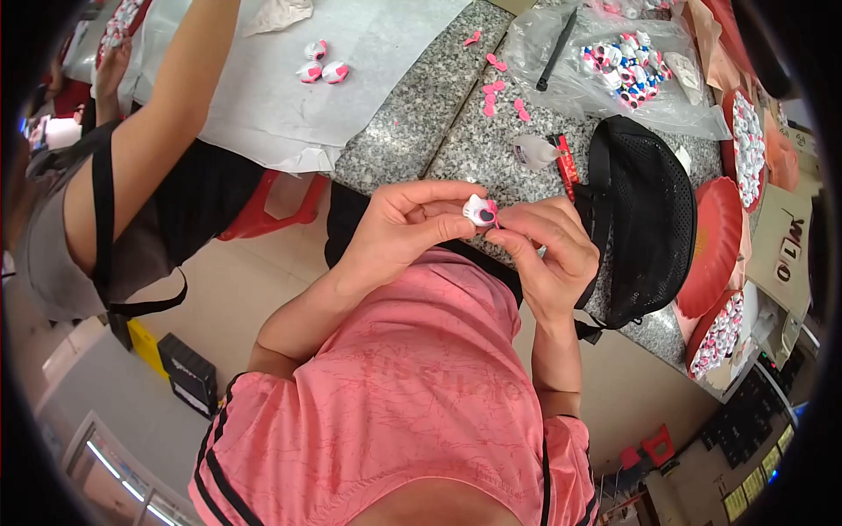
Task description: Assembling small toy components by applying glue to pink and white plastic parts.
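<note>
White figurine head point(474, 210), pinched narrowly in the left hand point(399, 219), thumb at 8 o'clock and forefinger at 12, a grip seemingly chosen to steady it while exposing its dark marking; right hand point(557, 254) at 4 o'clock, thumb and forefinger drawn close by the pink trim point(492, 210), presumably for fine control; whether they grip a separate part cannot be told; the head thus lies between both sets of fingertips; outward on the granite worktop point(395, 145), loose pink bows point(497, 62) lie near 12, apparently within easy reach; black mesh bag point(653, 219) at 3; heaped figurines point(627, 70) between 1 and 2; three similar heads point(335, 73) on white paper point(289, 114) between 10 and 11, apparently grouped apart.
</note>
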`<state>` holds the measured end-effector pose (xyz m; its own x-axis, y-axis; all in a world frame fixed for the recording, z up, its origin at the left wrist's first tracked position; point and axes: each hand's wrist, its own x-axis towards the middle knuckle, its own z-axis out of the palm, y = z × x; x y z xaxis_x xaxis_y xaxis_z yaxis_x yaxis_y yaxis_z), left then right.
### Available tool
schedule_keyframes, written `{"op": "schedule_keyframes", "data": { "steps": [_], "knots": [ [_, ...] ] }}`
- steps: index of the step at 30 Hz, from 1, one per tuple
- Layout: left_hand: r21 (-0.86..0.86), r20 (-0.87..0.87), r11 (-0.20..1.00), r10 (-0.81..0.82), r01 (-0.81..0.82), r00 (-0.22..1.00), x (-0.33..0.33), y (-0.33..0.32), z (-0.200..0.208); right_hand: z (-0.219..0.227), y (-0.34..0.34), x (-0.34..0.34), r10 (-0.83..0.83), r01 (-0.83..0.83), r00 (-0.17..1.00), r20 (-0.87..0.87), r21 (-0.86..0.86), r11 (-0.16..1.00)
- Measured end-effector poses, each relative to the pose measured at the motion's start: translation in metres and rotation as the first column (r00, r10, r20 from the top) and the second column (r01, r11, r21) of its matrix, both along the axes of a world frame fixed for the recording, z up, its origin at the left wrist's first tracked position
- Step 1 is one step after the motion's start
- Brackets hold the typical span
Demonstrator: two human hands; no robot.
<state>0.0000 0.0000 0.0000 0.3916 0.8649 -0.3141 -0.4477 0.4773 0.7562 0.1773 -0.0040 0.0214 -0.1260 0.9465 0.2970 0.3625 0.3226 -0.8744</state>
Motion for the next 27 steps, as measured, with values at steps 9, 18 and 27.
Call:
{"op": "schedule_keyframes", "data": {
  "steps": [9,18,27],
  "knots": [
    [-0.029,-0.04,0.999,-0.047,0.046,0.998,0.001,-0.002,0.001,-0.002,-0.003,0.003,0.026,-0.042,0.99,0.135,0.12,0.992],
    [-0.069,0.034,0.996,-0.055,0.057,0.998,0.003,-0.001,0.001,0.001,-0.001,0.006,0.033,-0.091,0.971,0.238,0.238,0.967],
    [0.049,0.001,0.999,0.0,0.0,1.0,0.009,-0.003,0.002,0.004,-0.014,0.005,-0.135,0.132,0.991,-0.013,-0.133,0.982]
  ]
}}
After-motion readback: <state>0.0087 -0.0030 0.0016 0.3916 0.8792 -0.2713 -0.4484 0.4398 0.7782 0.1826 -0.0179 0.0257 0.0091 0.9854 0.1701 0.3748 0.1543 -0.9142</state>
